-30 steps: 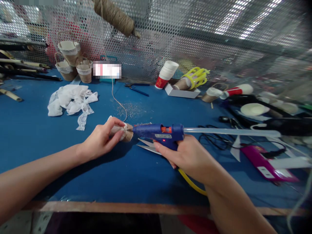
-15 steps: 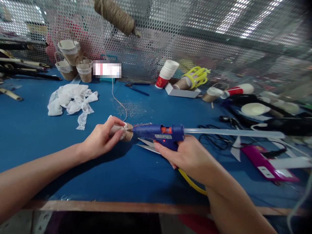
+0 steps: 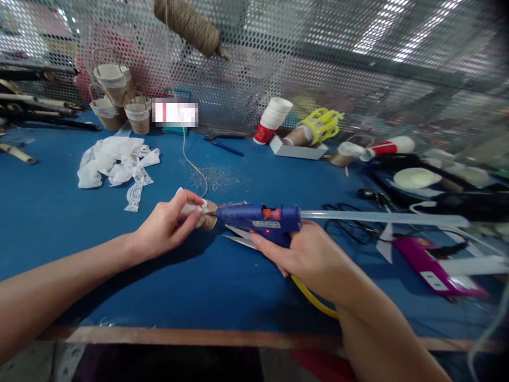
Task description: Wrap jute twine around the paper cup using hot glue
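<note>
My left hand [image 3: 169,225] is closed around a small paper cup wrapped in brown twine [image 3: 209,220], which lies tilted on its side near the middle of the table. My fingers cover much of it. In my right hand [image 3: 304,254] is a blue glue gun [image 3: 254,216], its red light lit and a long clear glue stick [image 3: 382,216] poking out of the back. The nozzle touches, or nearly touches, the twine on the cup. Beneath the gun lie scissors [image 3: 240,236] with open blades and a yellow handle, partly hidden by my right hand.
White lace [image 3: 115,162] is heaped at left, before several twine-wrapped cups [image 3: 138,118] with handles. A twine spool [image 3: 189,29] hangs above. Blue pliers [image 3: 226,146], stacked paper cups [image 3: 270,122] and a white box [image 3: 298,150] stand behind. Cables and a purple power strip [image 3: 433,265] lie right.
</note>
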Demonstrator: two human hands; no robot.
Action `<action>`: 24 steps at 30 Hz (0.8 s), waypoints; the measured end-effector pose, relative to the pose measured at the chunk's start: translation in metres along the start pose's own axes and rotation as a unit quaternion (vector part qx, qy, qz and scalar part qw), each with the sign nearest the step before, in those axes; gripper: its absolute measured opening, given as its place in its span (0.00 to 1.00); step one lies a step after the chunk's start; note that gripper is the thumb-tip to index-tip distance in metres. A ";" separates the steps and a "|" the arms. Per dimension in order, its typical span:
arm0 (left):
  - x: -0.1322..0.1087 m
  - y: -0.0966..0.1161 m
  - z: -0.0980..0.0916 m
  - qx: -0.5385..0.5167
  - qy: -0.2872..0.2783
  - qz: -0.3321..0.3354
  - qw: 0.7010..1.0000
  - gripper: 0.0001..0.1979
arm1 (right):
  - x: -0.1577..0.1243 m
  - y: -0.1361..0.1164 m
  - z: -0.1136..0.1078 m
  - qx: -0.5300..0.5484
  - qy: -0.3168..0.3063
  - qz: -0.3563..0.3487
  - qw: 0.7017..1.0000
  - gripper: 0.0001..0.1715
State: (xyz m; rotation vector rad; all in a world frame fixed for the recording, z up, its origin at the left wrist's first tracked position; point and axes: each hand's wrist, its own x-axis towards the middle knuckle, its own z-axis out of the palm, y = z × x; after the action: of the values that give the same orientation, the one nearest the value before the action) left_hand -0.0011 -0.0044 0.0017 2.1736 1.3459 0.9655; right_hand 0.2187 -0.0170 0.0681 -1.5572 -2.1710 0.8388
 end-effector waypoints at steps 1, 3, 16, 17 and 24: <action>0.000 0.000 0.000 0.000 -0.001 0.000 1.000 0.10 | 0.000 0.000 0.000 -0.004 0.002 -0.003 1.000 0.11; 0.000 0.001 0.000 -0.002 -0.004 -0.002 1.000 0.10 | 0.000 0.001 0.000 -0.012 0.005 -0.010 1.000 0.10; 0.001 0.000 -0.002 -0.014 0.006 -0.021 1.000 0.10 | 0.000 0.002 0.003 -0.023 0.005 0.001 1.000 0.09; 0.001 0.000 -0.002 -0.016 0.007 -0.021 1.000 0.10 | 0.001 0.003 0.004 -0.025 0.007 -0.002 1.000 0.09; 0.001 0.000 -0.001 -0.016 -0.001 -0.025 1.000 0.10 | 0.001 0.002 0.005 -0.043 0.041 -0.025 0.998 0.08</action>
State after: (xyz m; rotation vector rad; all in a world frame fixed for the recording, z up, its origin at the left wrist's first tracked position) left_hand -0.0014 -0.0038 0.0029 2.1063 1.3669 0.9593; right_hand 0.2167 -0.0173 0.0631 -1.5428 -2.2029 0.6631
